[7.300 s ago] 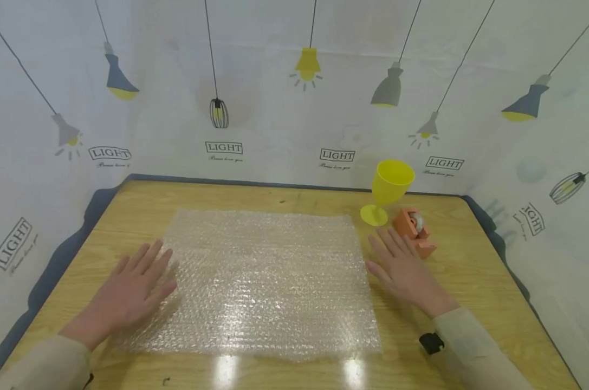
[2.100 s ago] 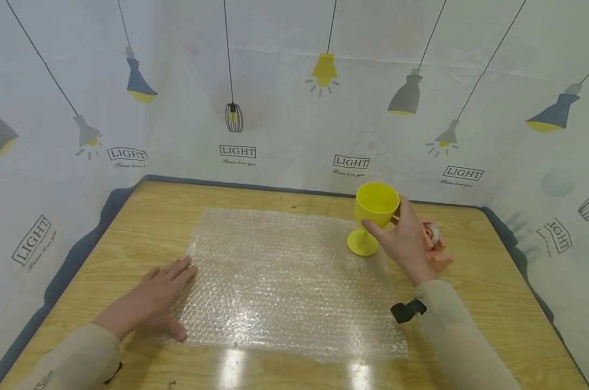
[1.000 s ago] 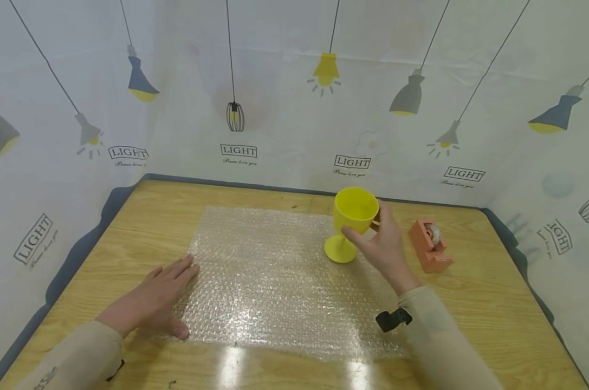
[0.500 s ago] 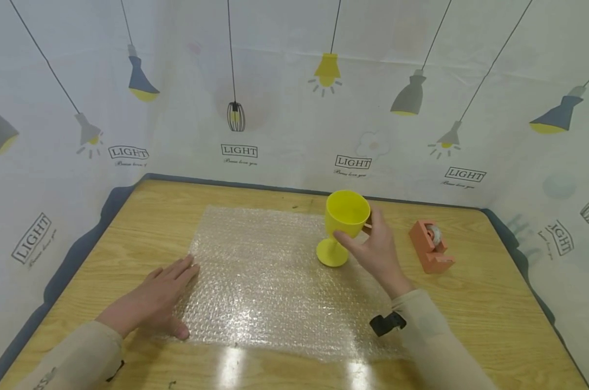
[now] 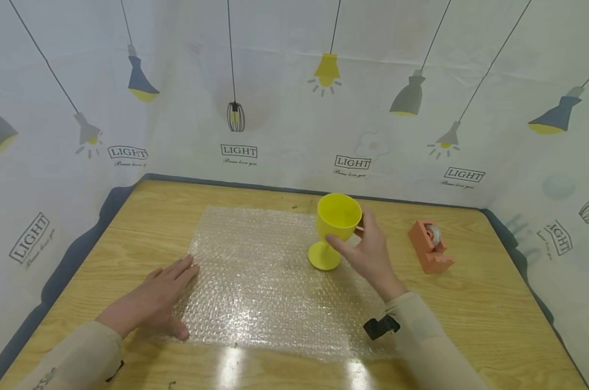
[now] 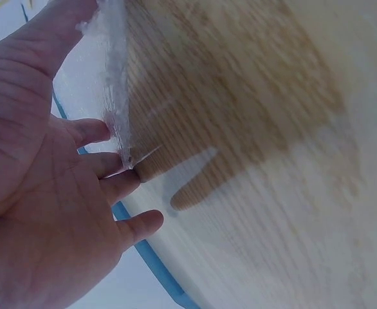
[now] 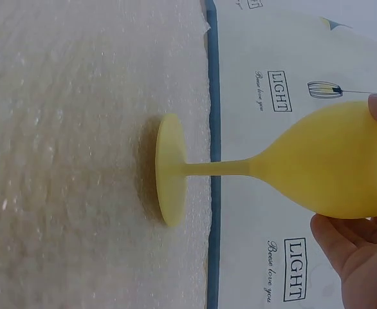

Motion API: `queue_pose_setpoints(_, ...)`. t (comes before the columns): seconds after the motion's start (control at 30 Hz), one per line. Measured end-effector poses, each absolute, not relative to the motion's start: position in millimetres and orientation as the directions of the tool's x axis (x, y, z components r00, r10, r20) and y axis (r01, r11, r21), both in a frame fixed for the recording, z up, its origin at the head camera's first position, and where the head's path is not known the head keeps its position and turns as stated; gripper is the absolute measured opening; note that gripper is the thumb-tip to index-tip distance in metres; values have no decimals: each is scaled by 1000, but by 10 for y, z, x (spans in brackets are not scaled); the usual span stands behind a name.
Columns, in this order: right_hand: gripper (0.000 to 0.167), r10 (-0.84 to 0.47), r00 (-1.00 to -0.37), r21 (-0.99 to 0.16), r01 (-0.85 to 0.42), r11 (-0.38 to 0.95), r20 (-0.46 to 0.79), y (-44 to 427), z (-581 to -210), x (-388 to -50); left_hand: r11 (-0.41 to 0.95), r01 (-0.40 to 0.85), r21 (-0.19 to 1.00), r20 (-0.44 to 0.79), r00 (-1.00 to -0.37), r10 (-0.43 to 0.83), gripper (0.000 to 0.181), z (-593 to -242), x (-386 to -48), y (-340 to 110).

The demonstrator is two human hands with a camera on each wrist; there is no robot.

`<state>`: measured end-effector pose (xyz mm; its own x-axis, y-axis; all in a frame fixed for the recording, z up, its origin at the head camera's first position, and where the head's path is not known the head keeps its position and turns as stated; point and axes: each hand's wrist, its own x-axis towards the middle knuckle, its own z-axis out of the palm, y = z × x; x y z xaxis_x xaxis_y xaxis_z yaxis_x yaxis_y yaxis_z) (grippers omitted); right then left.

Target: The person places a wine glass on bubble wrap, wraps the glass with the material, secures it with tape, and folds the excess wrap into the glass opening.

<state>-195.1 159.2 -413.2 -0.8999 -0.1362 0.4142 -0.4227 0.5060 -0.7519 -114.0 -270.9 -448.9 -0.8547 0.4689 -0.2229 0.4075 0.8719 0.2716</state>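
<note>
A yellow goblet (image 5: 339, 214) is upright over the right part of a clear bubble wrap sheet (image 5: 255, 281). My right hand (image 5: 369, 257) grips its bowl, thumb in front and fingers behind. In the right wrist view the base of the goblet (image 7: 170, 170) is at the bubble wrap surface; whether it bears on it I cannot tell. My left hand (image 5: 153, 298) lies at the sheet's left edge with fingers extended. The left wrist view shows the left hand (image 6: 66, 174) with its fingers along the edge of the bubble wrap (image 6: 116, 77).
An orange tape dispenser (image 5: 428, 249) with a roll of clear tape stands on the wooden table (image 5: 484, 303), right of the right hand. A cloth printed with lamps (image 5: 284, 119) hangs behind the table and at both sides.
My right hand took hold of the goblet and moved it from beside the tape dispenser leftward over the bubble wrap. My left hand moved onto the sheet's left edge, where it has stayed lately.
</note>
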Motion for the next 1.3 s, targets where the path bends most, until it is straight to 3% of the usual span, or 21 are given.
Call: queue_pose_setpoints(1.3,79,-216,-882,-765,-470,440,418,1257,-4184,-1782,869,401,289,-196,-864,464,145,-4537,-1137,-2712)
